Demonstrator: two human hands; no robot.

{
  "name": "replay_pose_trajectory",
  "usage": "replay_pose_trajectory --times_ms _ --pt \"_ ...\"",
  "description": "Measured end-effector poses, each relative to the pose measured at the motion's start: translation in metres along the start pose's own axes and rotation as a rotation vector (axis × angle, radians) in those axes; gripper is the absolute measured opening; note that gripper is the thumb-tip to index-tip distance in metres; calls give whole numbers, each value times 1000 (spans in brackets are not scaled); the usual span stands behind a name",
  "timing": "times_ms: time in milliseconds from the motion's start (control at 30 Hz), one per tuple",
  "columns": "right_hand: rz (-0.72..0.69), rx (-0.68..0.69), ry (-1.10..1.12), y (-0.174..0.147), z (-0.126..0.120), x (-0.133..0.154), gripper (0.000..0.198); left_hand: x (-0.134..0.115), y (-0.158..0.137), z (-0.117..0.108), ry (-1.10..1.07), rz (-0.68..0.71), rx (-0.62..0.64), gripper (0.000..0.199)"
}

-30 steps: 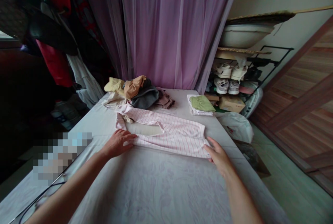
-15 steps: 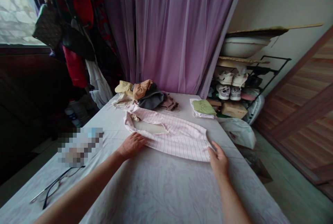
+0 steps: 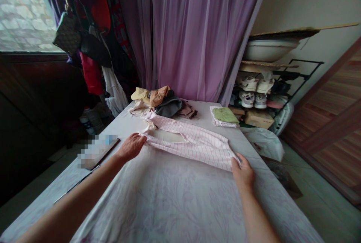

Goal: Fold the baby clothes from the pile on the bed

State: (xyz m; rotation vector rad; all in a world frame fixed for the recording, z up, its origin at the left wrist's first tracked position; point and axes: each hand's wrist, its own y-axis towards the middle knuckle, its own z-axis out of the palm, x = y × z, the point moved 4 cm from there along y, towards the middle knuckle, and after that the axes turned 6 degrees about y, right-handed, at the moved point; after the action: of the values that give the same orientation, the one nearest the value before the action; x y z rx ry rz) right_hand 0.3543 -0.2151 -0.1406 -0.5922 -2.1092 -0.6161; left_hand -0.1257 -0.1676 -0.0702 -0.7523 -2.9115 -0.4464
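A pair of pink-and-white striped trousers lies spread across the table, its two legs parted toward the left. My left hand pinches the end of the nearer leg. At the waist end on the right, my right hand grips the corner, thumb on top. The far leg reaches back to a heap of crumpled clothes in yellow, tan, grey and brown. Some small cream-coloured cloth sits between the leg ends.
Folded clothes with a green piece on top lie at the back right of the table. A blurred phone-like item and thin-armed glasses are at the left edge. A shoe rack stands beyond the right edge.
My left hand has slid left along the nearer leg to its end and now pinches it. That leg is pulled straighter. My right hand keeps its hold, and the view has shifted slightly.
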Motion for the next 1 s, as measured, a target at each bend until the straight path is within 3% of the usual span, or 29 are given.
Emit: replay_pose_trajectory --times_ms 200,400,533,667,767,1000 --pt "46 -48 -131 0 -15 -5 60 -8 -44 5 -49 83 226 28" --pt "56 -18 -319 -2 -20 -1 55 9 -38 0 -73 -149 389 54" --pt "10 61 -368 5 -17 2 53 26 -7 -3 17 -338 321 50" --pt "-5 196 -455 38 -8 12 52 32 40 -1 -24 -302 133 36" --pt "-14 292 -553 73 8 27 54 39 83 1 -18 -285 16 40" --pt "7 382 -713 128 49 42 55 71 162 29 -23 -339 159 51"
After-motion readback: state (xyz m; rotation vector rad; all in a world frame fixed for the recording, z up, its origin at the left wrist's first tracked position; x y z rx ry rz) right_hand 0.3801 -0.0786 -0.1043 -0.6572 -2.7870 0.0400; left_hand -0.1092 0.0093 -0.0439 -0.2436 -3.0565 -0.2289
